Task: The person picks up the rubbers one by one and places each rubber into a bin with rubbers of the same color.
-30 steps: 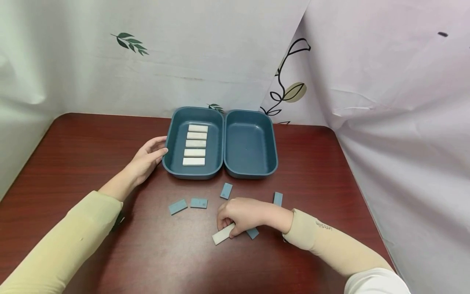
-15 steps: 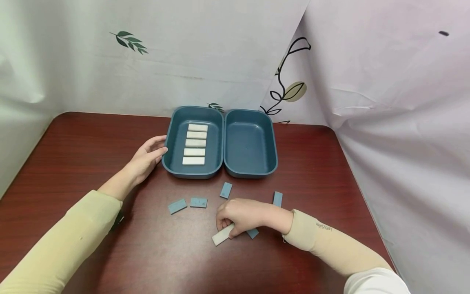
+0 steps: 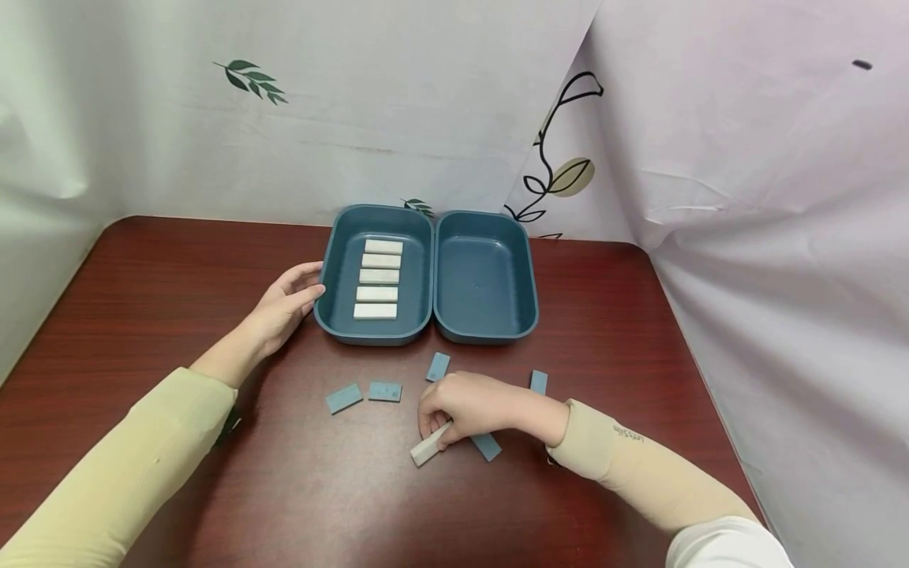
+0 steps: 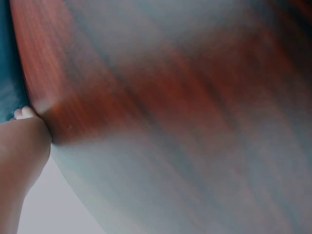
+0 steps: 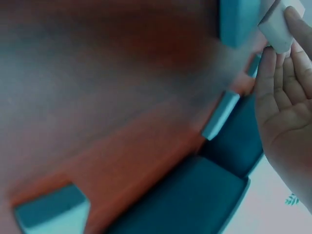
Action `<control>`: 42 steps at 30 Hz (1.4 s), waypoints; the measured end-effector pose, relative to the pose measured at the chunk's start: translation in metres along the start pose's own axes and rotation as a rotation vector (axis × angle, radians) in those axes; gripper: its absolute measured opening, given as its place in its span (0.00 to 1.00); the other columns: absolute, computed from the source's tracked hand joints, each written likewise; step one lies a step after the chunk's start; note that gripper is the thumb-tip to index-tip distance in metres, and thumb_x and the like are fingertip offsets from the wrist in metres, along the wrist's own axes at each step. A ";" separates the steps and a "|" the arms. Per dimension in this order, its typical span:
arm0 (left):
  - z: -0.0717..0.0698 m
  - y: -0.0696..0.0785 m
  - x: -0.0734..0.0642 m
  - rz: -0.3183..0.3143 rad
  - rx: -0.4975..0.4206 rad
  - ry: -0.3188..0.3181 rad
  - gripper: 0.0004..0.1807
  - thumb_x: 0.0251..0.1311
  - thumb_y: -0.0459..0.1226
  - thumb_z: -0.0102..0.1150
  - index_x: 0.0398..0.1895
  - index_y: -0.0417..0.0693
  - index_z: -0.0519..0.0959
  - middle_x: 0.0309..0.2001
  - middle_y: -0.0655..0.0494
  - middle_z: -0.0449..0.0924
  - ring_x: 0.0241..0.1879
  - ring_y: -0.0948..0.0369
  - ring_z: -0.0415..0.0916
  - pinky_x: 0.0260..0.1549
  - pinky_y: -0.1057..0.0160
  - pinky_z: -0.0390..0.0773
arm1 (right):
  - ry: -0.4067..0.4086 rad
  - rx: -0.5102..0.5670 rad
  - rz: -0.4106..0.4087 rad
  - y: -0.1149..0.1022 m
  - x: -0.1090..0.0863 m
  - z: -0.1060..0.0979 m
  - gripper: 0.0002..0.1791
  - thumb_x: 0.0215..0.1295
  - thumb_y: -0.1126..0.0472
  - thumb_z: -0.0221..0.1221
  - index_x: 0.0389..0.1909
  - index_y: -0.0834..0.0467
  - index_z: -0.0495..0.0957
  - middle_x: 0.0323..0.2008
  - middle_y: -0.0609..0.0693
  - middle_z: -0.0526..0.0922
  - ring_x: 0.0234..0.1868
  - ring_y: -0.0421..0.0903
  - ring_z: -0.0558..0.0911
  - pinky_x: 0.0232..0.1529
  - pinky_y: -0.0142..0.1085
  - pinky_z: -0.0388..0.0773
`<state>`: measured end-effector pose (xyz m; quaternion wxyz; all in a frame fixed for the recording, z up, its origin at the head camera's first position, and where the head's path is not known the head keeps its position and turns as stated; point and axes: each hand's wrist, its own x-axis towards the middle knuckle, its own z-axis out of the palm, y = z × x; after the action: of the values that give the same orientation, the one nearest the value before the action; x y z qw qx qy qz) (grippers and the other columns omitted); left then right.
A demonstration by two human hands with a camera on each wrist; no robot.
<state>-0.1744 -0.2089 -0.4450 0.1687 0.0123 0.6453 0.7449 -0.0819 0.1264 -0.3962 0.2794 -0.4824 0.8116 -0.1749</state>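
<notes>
Right grip (image 3: 463,405) pinching a white oblong tile (image 3: 429,446), flat-faced, square-cornered, left grip (image 3: 286,306) relaxed against a blue tray (image 3: 372,340)

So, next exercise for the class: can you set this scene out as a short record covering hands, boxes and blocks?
Left hand: touching the left side of the left box
Right hand: pinching a white block
Left box contents: five white blocks in a column
Right box: dark blue, beside the left one
Blue blocks: five visible, on the table
</notes>
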 end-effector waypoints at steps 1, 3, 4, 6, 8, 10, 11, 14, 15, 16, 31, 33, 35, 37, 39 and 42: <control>0.000 0.000 0.000 0.000 -0.001 0.000 0.22 0.80 0.36 0.55 0.72 0.59 0.65 0.61 0.67 0.68 0.57 0.75 0.75 0.57 0.80 0.73 | 0.011 0.000 -0.005 0.000 0.000 -0.003 0.08 0.61 0.59 0.78 0.36 0.47 0.88 0.32 0.38 0.83 0.34 0.32 0.78 0.37 0.19 0.73; 0.000 0.000 0.000 0.002 -0.001 0.001 0.22 0.80 0.36 0.55 0.72 0.58 0.65 0.61 0.67 0.69 0.56 0.75 0.76 0.57 0.80 0.74 | 0.033 -0.004 -0.012 0.000 0.001 -0.009 0.07 0.61 0.59 0.78 0.36 0.47 0.89 0.32 0.38 0.84 0.34 0.33 0.79 0.37 0.20 0.73; 0.000 0.000 0.000 0.002 0.001 0.000 0.22 0.80 0.36 0.55 0.72 0.58 0.65 0.61 0.67 0.69 0.56 0.75 0.76 0.57 0.80 0.74 | 0.046 -0.009 -0.017 0.000 0.001 -0.012 0.07 0.61 0.59 0.78 0.36 0.47 0.89 0.32 0.38 0.84 0.35 0.34 0.79 0.38 0.20 0.73; 0.000 -0.001 0.001 0.002 0.006 -0.001 0.23 0.80 0.36 0.55 0.73 0.58 0.65 0.61 0.67 0.69 0.57 0.74 0.76 0.57 0.80 0.74 | 0.068 -0.024 -0.018 0.000 0.003 -0.019 0.07 0.60 0.59 0.78 0.36 0.47 0.89 0.33 0.38 0.84 0.35 0.35 0.80 0.38 0.21 0.74; 0.000 -0.001 0.001 0.000 0.016 -0.003 0.24 0.81 0.36 0.55 0.74 0.57 0.64 0.61 0.67 0.69 0.57 0.74 0.75 0.57 0.80 0.73 | 0.088 -0.042 -0.017 -0.001 0.005 -0.026 0.07 0.61 0.59 0.78 0.36 0.46 0.89 0.33 0.38 0.84 0.35 0.36 0.81 0.38 0.21 0.74; -0.001 -0.001 0.001 -0.001 0.021 -0.003 0.24 0.81 0.36 0.55 0.74 0.57 0.64 0.61 0.67 0.69 0.58 0.74 0.75 0.57 0.80 0.73 | 0.107 -0.051 -0.012 -0.001 0.008 -0.033 0.06 0.61 0.59 0.77 0.36 0.46 0.89 0.33 0.38 0.84 0.36 0.38 0.82 0.38 0.22 0.74; -0.001 -0.002 0.001 -0.001 0.023 -0.003 0.24 0.81 0.37 0.55 0.75 0.57 0.64 0.61 0.67 0.69 0.58 0.74 0.75 0.57 0.79 0.74 | 0.115 -0.054 -0.008 -0.002 0.009 -0.036 0.06 0.62 0.59 0.77 0.36 0.46 0.90 0.33 0.38 0.84 0.36 0.38 0.82 0.38 0.22 0.74; -0.002 -0.002 0.001 0.001 0.021 -0.001 0.25 0.80 0.37 0.55 0.75 0.56 0.64 0.62 0.67 0.69 0.58 0.74 0.75 0.57 0.79 0.74 | 0.142 -0.057 0.003 -0.003 0.014 -0.047 0.06 0.62 0.59 0.77 0.36 0.45 0.90 0.34 0.38 0.85 0.36 0.39 0.83 0.38 0.24 0.75; -0.002 -0.002 0.001 0.002 0.020 -0.001 0.25 0.80 0.37 0.56 0.75 0.56 0.64 0.62 0.67 0.69 0.58 0.74 0.75 0.57 0.79 0.74 | 0.153 -0.056 0.007 -0.003 0.016 -0.050 0.06 0.62 0.60 0.76 0.36 0.45 0.90 0.35 0.38 0.85 0.36 0.38 0.82 0.39 0.25 0.76; -0.002 -0.002 0.001 0.005 0.015 -0.001 0.24 0.80 0.37 0.56 0.74 0.56 0.64 0.62 0.66 0.69 0.58 0.74 0.76 0.57 0.79 0.74 | 0.163 -0.057 0.010 -0.003 0.018 -0.054 0.06 0.63 0.60 0.76 0.37 0.46 0.90 0.35 0.38 0.86 0.36 0.38 0.82 0.39 0.25 0.76; -0.002 -0.003 0.001 0.019 -0.025 -0.001 0.23 0.80 0.36 0.56 0.72 0.56 0.66 0.60 0.65 0.71 0.55 0.74 0.77 0.55 0.80 0.76 | 0.273 -0.022 0.023 0.003 0.041 -0.090 0.06 0.65 0.63 0.74 0.41 0.52 0.91 0.40 0.45 0.88 0.37 0.37 0.82 0.41 0.25 0.79; -0.001 -0.004 0.001 0.025 -0.029 -0.003 0.22 0.80 0.36 0.56 0.72 0.57 0.67 0.60 0.65 0.71 0.55 0.74 0.77 0.55 0.79 0.76 | 0.292 -0.024 0.026 0.006 0.044 -0.093 0.06 0.65 0.63 0.74 0.41 0.53 0.91 0.40 0.46 0.89 0.37 0.37 0.82 0.42 0.26 0.79; -0.001 -0.004 0.001 0.035 -0.032 -0.004 0.21 0.80 0.35 0.56 0.70 0.57 0.67 0.60 0.66 0.71 0.55 0.74 0.77 0.55 0.79 0.76 | 0.311 -0.023 0.028 0.008 0.046 -0.096 0.06 0.65 0.63 0.74 0.41 0.53 0.91 0.40 0.46 0.89 0.38 0.38 0.83 0.42 0.26 0.79; 0.000 -0.004 0.001 0.045 -0.039 -0.004 0.20 0.80 0.35 0.56 0.69 0.58 0.68 0.59 0.65 0.71 0.55 0.74 0.78 0.54 0.79 0.77 | 0.327 -0.022 0.035 0.011 0.049 -0.098 0.06 0.64 0.63 0.75 0.42 0.54 0.91 0.40 0.47 0.89 0.38 0.39 0.83 0.43 0.26 0.79; 0.000 -0.004 0.001 0.053 -0.042 -0.005 0.20 0.80 0.34 0.55 0.69 0.58 0.68 0.59 0.65 0.71 0.54 0.74 0.78 0.54 0.79 0.77 | 0.338 -0.013 0.042 0.014 0.053 -0.100 0.06 0.65 0.62 0.75 0.42 0.54 0.91 0.40 0.47 0.89 0.39 0.39 0.83 0.43 0.26 0.79; 0.000 -0.004 0.002 0.052 -0.039 -0.007 0.20 0.80 0.35 0.55 0.69 0.57 0.68 0.59 0.65 0.71 0.54 0.74 0.78 0.54 0.80 0.77 | 0.346 0.019 0.061 0.017 0.059 -0.102 0.07 0.65 0.62 0.75 0.42 0.55 0.90 0.40 0.48 0.89 0.39 0.40 0.83 0.43 0.26 0.79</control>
<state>-0.1750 -0.2078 -0.4488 0.1518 0.0282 0.6295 0.7615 -0.1787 0.0842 -0.3425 0.1453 -0.4175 0.8601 -0.2547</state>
